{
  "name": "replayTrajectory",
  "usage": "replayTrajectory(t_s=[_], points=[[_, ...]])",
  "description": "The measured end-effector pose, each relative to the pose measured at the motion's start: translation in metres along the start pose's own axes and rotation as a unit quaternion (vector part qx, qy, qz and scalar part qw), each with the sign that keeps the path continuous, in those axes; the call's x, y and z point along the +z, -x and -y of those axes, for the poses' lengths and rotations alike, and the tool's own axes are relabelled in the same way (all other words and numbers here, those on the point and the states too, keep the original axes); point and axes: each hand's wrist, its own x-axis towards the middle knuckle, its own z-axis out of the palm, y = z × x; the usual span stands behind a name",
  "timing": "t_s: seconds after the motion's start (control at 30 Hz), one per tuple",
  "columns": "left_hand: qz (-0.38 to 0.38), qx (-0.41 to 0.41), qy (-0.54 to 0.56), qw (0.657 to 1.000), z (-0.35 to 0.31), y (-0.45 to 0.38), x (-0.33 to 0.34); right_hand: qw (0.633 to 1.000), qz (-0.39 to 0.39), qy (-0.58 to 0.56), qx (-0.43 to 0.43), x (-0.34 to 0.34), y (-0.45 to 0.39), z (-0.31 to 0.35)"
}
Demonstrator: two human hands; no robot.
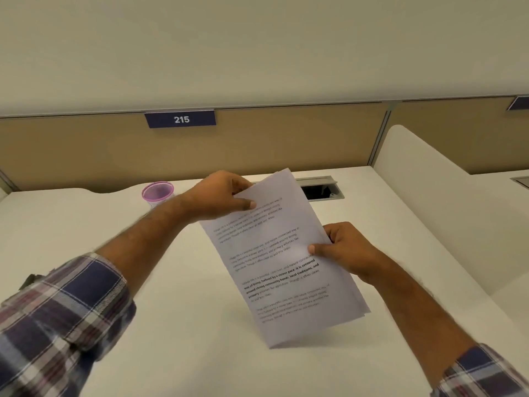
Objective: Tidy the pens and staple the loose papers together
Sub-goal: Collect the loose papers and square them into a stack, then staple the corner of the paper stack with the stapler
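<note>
A stack of printed white papers [286,270] stands tilted above the white desk [171,282], its lower edge near the desk top. My left hand [220,196] pinches the stack's upper left corner, thumb on the front sheet. My right hand [343,247] grips the right edge at mid-height, thumb on the front. A pink mesh pen cup [158,191] stands at the back of the desk, left of my left hand. No pens and no stapler are in view.
A tan partition with a blue "215" label [181,119] runs behind the desk. A cable hatch [320,188] lies open in the desk top behind the papers. A white side divider [429,181] bounds the desk on the right.
</note>
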Motion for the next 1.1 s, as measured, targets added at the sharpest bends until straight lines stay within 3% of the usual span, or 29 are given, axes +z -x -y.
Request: replayTrajectory(t_s=[0.17,0.27,0.43,0.8,1.1], points=[[-0.077,-0.053,-0.043,0.995,0.042,-0.012,0.027,0.993,-0.030,-0.068,0.089,-0.008,-0.029,-0.048],[-0.058,-0.103,-0.061,0.991,0.074,-0.009,0.052,0.985,-0.050,-0.066,0.150,-0.006,-0.041,-0.082],[-0.013,-0.153,-0.056,0.987,0.110,-0.010,0.080,0.974,-0.095,0.045,0.202,0.000,-0.054,-0.130],[-0.103,-0.152,-0.109,0.977,0.146,-0.071,0.082,0.964,-0.082,-0.148,0.207,-0.011,-0.072,-0.141],[-0.054,-0.142,-0.218,0.964,0.169,-0.137,0.072,0.952,-0.066,-0.228,0.193,-0.015,-0.081,-0.152]])
